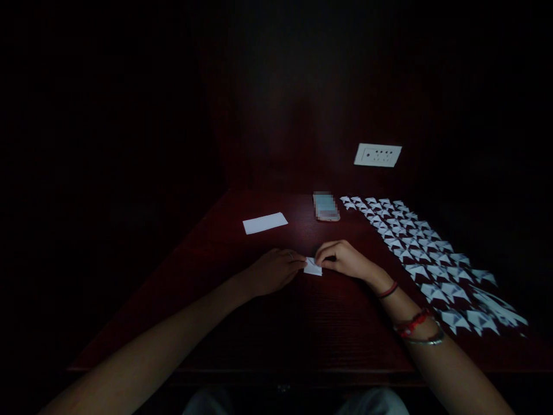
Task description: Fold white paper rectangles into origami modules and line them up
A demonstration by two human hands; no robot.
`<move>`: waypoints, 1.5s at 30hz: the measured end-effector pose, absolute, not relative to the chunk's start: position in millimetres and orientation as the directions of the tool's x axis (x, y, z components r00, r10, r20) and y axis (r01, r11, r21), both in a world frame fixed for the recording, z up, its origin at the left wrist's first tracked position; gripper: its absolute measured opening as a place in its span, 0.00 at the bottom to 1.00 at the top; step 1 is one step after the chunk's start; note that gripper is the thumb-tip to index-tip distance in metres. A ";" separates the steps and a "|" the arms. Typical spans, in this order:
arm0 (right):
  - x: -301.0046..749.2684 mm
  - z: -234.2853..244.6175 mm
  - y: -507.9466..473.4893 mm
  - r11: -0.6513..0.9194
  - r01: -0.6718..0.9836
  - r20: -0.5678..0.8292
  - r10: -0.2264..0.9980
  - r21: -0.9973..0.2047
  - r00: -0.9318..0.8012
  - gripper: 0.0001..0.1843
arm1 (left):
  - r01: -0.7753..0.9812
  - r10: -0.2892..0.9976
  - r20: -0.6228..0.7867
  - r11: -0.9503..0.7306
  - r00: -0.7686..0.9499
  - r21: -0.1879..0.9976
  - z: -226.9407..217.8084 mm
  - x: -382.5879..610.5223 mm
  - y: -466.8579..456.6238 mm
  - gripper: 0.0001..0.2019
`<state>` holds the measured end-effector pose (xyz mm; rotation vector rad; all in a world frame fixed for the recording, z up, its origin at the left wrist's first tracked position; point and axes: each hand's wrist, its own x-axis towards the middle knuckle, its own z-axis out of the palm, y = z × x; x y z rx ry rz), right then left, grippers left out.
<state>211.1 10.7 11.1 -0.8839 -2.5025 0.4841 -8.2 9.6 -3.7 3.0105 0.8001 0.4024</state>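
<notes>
A small piece of white folded paper [311, 267] lies on the dark red table between my two hands, with a crease line across its upper part. My left hand [273, 271] lies low over the table, fingers stretched out and their tips touching the paper's left edge. It wears a ring. On the other side my right hand [343, 259] is curled, its thumb and fingertips closed at the paper's upper right corner. Red bands and a silver bangle circle that wrist. Beyond my left hand lies a white paper strip [265, 223], flat on the table.
Several rows of folded white paper shapes [417, 253] cover the table's right side. Loose narrow strips [499, 306] lie among the near ones. A phone [326, 206] with a blurred screen lies near the back. A wall socket [378, 155] is above; the surroundings are dark.
</notes>
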 end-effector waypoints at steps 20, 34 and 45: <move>212.6 20.3 5.4 0.779 0.484 0.192 0.587 -0.399 -0.786 0.13 | 0.478 0.474 0.249 -0.877 0.844 0.047 -3.8 -2.0 3.0 0.13; 208.8 10.8 9.0 0.743 0.600 0.235 0.665 -0.296 -0.708 0.11 | 0.477 0.467 0.255 -0.879 0.847 0.024 -4.2 -1.1 3.8 0.13; 211.6 12.2 4.1 0.695 0.655 0.216 0.717 -0.297 -0.663 0.10 | 0.497 0.486 0.251 -0.867 0.837 0.023 -1.9 -1.5 -0.1 0.13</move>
